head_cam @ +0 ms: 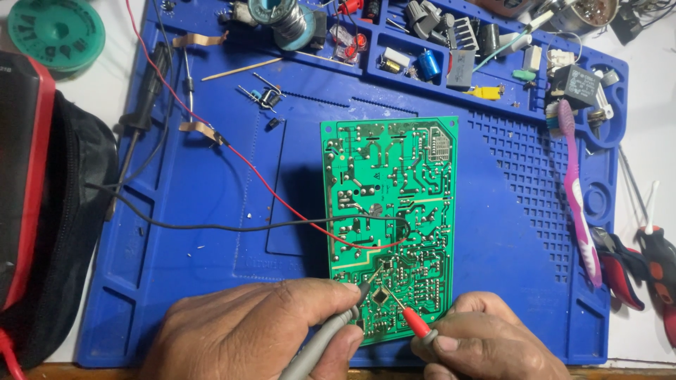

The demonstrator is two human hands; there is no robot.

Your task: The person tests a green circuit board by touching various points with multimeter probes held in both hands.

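Observation:
A green circuit board [391,211] lies solder side up on a blue work mat [204,211]. My left hand [253,331] grips a grey test probe [331,338] whose tip touches the board's lower part near a small square chip [381,296]. My right hand [493,341] pinches a red test probe [415,322], its thin tip on the board just right of that chip. A red lead [239,158] and a black lead [211,226] run across the mat and loop over the board.
A black and red meter case [28,197] sits at the left. The mat's top trays hold a solder spool [285,17], capacitors and small parts. A pink toothbrush [579,190] lies on the right side, with red-handled pliers [627,271] beyond it. A green reel [56,32] is at top left.

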